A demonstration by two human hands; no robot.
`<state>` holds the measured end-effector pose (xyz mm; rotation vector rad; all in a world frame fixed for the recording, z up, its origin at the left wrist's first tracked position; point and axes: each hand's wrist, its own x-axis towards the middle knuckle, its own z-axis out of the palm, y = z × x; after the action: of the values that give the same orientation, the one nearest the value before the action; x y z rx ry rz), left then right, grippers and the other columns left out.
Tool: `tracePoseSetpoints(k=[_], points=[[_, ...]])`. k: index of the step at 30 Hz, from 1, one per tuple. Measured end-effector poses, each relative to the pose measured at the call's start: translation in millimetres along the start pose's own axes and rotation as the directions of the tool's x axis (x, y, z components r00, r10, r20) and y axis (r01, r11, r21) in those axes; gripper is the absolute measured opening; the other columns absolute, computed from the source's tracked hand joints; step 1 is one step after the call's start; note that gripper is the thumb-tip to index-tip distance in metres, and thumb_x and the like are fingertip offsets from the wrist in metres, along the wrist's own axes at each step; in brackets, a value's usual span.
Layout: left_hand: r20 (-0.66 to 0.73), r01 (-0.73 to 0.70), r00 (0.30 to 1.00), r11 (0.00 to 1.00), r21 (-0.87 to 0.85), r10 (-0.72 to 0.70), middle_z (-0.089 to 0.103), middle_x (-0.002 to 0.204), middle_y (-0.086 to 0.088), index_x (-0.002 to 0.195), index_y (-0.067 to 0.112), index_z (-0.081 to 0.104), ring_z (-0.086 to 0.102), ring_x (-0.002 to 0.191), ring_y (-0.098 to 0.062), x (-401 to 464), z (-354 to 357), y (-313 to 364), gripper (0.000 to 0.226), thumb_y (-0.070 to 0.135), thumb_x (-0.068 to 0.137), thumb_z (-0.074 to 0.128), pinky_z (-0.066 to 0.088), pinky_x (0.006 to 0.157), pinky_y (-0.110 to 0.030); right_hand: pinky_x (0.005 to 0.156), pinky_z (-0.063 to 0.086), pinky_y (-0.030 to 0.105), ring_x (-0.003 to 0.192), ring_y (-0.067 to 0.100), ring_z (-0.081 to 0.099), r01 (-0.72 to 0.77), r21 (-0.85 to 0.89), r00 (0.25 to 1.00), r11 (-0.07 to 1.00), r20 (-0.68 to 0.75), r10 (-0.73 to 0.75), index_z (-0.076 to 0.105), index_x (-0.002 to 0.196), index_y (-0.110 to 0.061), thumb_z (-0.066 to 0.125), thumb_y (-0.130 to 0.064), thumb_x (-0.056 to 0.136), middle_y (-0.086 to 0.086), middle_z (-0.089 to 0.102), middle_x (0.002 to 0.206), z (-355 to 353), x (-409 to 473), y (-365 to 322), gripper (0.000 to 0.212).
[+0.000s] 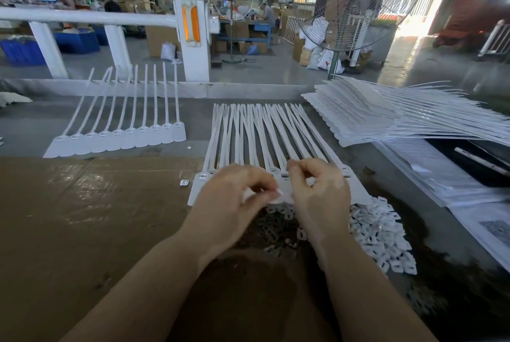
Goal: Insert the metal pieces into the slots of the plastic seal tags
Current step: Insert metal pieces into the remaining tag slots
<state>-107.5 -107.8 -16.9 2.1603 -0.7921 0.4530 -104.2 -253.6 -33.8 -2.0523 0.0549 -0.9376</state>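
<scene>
White plastic seal tags [265,143] lie in a row, straps pointing away, and serve as the landmark. Over their near ends, the left hand [234,198] curls its fingers, pinching something small and white; the right hand [317,192] pinches thumb to fingertips, contents too blurred to tell. Metal pieces [375,234] pile just nearer, to the right.

left hand [234,198] pinching small white piece | right hand [317,192] fingers curled over seal tags [265,132] | metal pieces [378,237] beside
</scene>
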Motion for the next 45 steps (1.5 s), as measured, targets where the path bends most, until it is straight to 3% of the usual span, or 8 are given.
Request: tracePoseSetpoints(k=[5,9,11,15,20,24,34,45], points=[[-0.218,0.351,0.89,0.908,-0.231,-0.4,0.066,0.07,0.017,0.077,0.031,0.067,0.056,0.07,0.01,4.7,-21.6,-31.2,0.013,0.02,0.083,0.068,0.04,0.062,-0.005,0.069,0.049,0.039,0.069,0.019,0.057,0.229,-0.147,0.957,0.962,0.215,-0.195,0.069,0.07,-0.009,0.061,-0.018,0.084,0.001,0.065,0.068,4.3,-5.9,0.4,0.019],[-0.249,0.445,0.835,0.868,-0.221,-0.491,0.065,0.073,0.014,0.076,0.03,0.066,0.057,0.07,0.004,4.9,-27.9,-47.6,0.013,0.019,0.084,0.068,0.046,0.066,-0.017,0.07,0.048,0.036,0.075,0.02,0.055,0.253,-0.188,0.941,0.949,0.275,-0.197,0.071,0.074,-0.009,0.064,-0.017,0.084,0.002,0.065,0.071,3.9,-7.2,1.1,0.015],[-0.218,0.467,0.842,0.869,-0.162,-0.493,0.065,0.074,0.012,0.074,0.032,0.064,0.057,0.071,-0.002,5.8,-27.2,-51.5,0.018,0.018,0.085,0.067,0.045,0.066,-0.021,0.071,0.048,0.035,0.076,0.02,0.055,0.249,-0.189,0.941,0.95,0.28,-0.19,0.07,0.074,-0.009,0.064,-0.017,0.085,0.002,0.065,0.072,4.1,-7.7,0.4,0.015],[-0.191,0.488,0.859,0.873,0.016,-0.476,0.06,0.075,0.016,0.074,0.033,0.061,0.051,0.069,0.002,9.3,-24.6,-55.0,0.018,0.021,0.087,0.064,0.034,0.06,-0.012,0.073,0.047,0.034,0.079,0.02,0.055,0.244,-0.196,0.944,0.95,0.273,-0.186,0.071,0.076,-0.008,0.064,-0.017,0.084,0.003,0.066,0.075,4.3,-9.0,-0.9,0.014],[-0.186,0.478,0.872,0.869,0.13,-0.452,0.057,0.085,0.009,0.088,0.025,0.064,0.048,0.07,0.002,12.5,-22.7,-60.0,0.005,0.022,0.09,0.061,0.032,0.068,-0.019,0.076,0.046,0.033,0.084,0.02,0.055,0.24,-0.206,0.942,0.949,0.285,-0.176,0.071,0.08,-0.008,0.064,-0.018,0.085,0.003,0.066,0.079,5.2,-9.6,-1.2,0.013],[-0.165,0.462,0.886,0.856,0.232,-0.433,0.048,0.083,0.013,0.091,0.025,0.065,0.051,0.084,-0.013,14.6,-21.8,-61.3,0.009,0.021,0.092,0.057,0.04,0.077,-0.028,0.078,0.045,0.032,0.085,0.02,0.054,0.239,-0.213,0.941,0.947,0.291,-0.172,0.07,0.082,-0.008,0.063,-0.018,0.085,0.003,0.066,0.081,5.4,-9.8,-1.0,0.012],[-0.173,0.427,0.904,0.847,0.317,-0.391,0.052,0.093,0.005,0.094,0.021,0.064,0.054,0.092,-0.022,15.0,-22.9,-62.2,0.01,0.02,0.094,0.054,0.045,0.083,-0.039,0.081,0.043,0.032,0.087,0.018,0.052,0.217,-0.208,0.937,0.954,0.319,-0.143,0.069,0.083,-0.011,0.061,-0.019,0.086,0.001,0.065,0.083,6.1,-10.0,-1.4,0.012],[-0.117,0.365,0.928,0.803,0.471,-0.353,0.038,0.1,0.007,0.099,0.026,0.058,0.043,0.086,-0.013,15.3,-27.5,-65.2,0.013,0.027,0.098,0.045,0.039,0.079,-0.033,0.083,0.041,0.029,0.09,0.017,0.051,0.207,-0.205,0.934,0.956,0.332,-0.131,0.068,0.085,-0.012,0.061,-0.02,0.087,0.0,0.064,0.087,6.1,-10.8,-2.0,0.011]])
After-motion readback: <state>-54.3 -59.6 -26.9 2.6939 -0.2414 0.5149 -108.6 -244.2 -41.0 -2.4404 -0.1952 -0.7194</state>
